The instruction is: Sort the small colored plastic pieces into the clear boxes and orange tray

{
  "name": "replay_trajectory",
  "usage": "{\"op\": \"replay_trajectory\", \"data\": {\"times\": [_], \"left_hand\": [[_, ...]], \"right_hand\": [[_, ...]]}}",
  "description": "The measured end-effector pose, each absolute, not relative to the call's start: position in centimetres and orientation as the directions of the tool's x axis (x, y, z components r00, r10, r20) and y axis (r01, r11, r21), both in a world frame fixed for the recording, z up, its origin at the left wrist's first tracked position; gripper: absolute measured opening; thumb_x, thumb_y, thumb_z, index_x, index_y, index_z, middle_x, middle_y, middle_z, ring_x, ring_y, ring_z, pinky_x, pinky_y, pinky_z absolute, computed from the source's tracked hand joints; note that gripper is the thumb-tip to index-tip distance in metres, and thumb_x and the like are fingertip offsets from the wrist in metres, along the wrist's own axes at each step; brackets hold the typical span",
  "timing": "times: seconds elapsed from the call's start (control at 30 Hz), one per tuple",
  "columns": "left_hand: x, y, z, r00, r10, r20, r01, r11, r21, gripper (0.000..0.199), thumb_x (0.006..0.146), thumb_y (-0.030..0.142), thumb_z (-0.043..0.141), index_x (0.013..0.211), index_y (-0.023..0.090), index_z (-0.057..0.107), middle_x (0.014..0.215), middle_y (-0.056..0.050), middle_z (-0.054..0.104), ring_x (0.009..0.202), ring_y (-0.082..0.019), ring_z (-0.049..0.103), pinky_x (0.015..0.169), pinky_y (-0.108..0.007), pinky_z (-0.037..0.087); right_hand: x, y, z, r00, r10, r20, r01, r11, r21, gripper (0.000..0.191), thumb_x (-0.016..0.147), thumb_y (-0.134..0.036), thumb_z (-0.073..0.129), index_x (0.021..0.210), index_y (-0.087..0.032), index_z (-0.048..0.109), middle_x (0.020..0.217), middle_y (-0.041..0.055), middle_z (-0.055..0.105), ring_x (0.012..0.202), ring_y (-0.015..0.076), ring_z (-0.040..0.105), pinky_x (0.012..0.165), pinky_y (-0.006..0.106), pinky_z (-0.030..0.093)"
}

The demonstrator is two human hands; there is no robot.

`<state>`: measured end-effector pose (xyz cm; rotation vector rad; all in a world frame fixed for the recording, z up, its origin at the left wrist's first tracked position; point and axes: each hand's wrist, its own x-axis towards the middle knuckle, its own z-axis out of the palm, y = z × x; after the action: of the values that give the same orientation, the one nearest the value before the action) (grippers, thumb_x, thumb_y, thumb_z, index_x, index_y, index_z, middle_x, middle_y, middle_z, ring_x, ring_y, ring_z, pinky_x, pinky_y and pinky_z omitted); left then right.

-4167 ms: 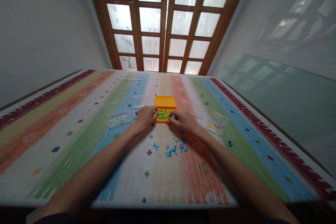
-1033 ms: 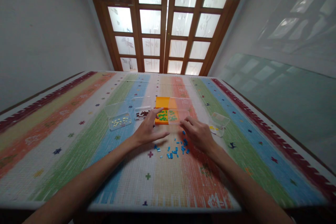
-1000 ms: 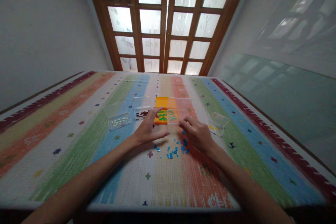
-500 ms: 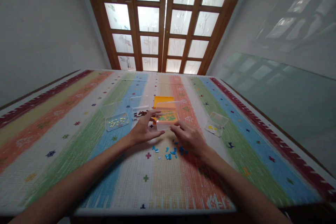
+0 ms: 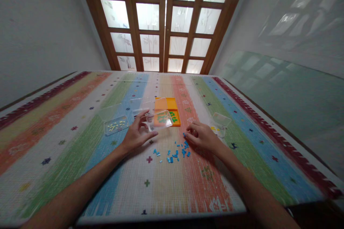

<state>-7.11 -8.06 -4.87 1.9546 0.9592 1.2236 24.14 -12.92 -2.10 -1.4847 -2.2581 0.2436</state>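
My left hand [image 5: 138,130] holds a clear plastic box [image 5: 160,121] by its left side, raised over the cloth. Through the box, part of an orange case [image 5: 176,118] with green pieces in it shows. My right hand [image 5: 200,136] has its thumb and finger pinched on a small blue piece [image 5: 184,134]. Below and between the hands, several loose blue pieces [image 5: 175,156] lie scattered on the striped cloth.
An open clear box with pale pieces [image 5: 116,126] lies at the left. Another open box with yellow pieces [image 5: 217,130] is partly behind my right hand. A further clear box [image 5: 135,106] stands behind my left hand. Wooden glazed doors [image 5: 163,25] rise beyond the table.
My left hand has moved slightly left with the clear box, now tilted. My right hand has moved away from the box to the right and shows a blue piece at its fingertips.
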Motion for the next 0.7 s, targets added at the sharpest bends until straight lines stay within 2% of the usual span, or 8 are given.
{"op": "replay_trajectory", "data": {"times": [0.1,0.23,0.3,0.5,0.63,0.7], "left_hand": [[-6.9,-8.3,-4.9,0.298,0.825,0.48,0.28,-0.557,0.782,0.079,0.08,0.033,0.083,0.148,0.026,0.042,0.125,-0.012,0.067,0.097,-0.021,0.069,0.084,-0.038,0.059],[-6.7,-8.7,-4.9,0.329,0.79,0.517,0.291,-0.605,0.741,0.076,0.081,0.029,0.081,0.148,0.025,0.044,0.131,-0.012,0.065,0.095,-0.019,0.067,0.083,-0.035,0.059],[-6.6,-8.9,-4.8,0.346,0.775,0.528,0.291,-0.624,0.725,0.077,0.081,0.028,0.081,0.149,0.025,0.043,0.132,-0.012,0.064,0.093,-0.018,0.067,0.082,-0.035,0.059],[-6.6,-8.9,-4.9,0.403,0.719,0.567,0.278,-0.686,0.672,0.08,0.082,0.028,0.081,0.151,0.026,0.041,0.128,-0.012,0.067,0.098,-0.02,0.066,0.08,-0.033,0.057],[-6.6,-9.0,-5.0,0.436,0.702,0.564,0.283,-0.701,0.654,0.082,0.081,0.028,0.082,0.152,0.027,0.04,0.131,-0.013,0.067,0.102,-0.021,0.067,0.081,-0.033,0.057],[-6.6,-9.0,-5.1,0.444,0.695,0.566,0.287,-0.709,0.645,0.082,0.082,0.028,0.082,0.152,0.027,0.04,0.131,-0.013,0.067,0.103,-0.022,0.067,0.082,-0.034,0.057]], "right_hand": [[23.4,-13.1,-3.0,-0.363,0.913,0.184,0.85,0.406,-0.336,0.017,0.095,-0.023,0.058,0.084,-0.015,0.068,0.089,0.009,0.067,0.078,0.0174,0.062,0.072,0.028,0.044],[23.0,-13.2,-3.3,-0.362,0.918,0.16,0.868,0.395,-0.302,0.017,0.096,-0.022,0.055,0.087,-0.016,0.068,0.092,0.0098,0.068,0.079,0.0181,0.062,0.071,0.029,0.044],[23.1,-13.1,-3.1,-0.347,0.919,0.189,0.858,0.392,-0.331,0.015,0.096,-0.023,0.056,0.088,-0.017,0.068,0.09,0.0087,0.069,0.078,0.018,0.062,0.07,0.029,0.043],[22.6,-12.8,-0.7,-0.321,0.886,0.336,0.714,0.459,-0.529,0.018,0.096,-0.031,0.06,0.086,-0.018,0.067,0.074,0.0011,0.065,0.062,0.0128,0.055,0.062,0.025,0.04],[21.0,-12.5,1.1,-0.323,0.834,0.448,0.649,0.54,-0.536,0.021,0.095,-0.036,0.064,0.084,-0.018,0.07,0.07,0.0001,0.064,0.059,0.0113,0.052,0.059,0.024,0.038],[20.0,-12.0,1.8,-0.372,0.809,0.454,0.635,0.579,-0.511,0.019,0.093,-0.034,0.066,0.085,-0.018,0.072,0.07,0.0003,0.065,0.059,0.0106,0.052,0.059,0.024,0.037]]}}
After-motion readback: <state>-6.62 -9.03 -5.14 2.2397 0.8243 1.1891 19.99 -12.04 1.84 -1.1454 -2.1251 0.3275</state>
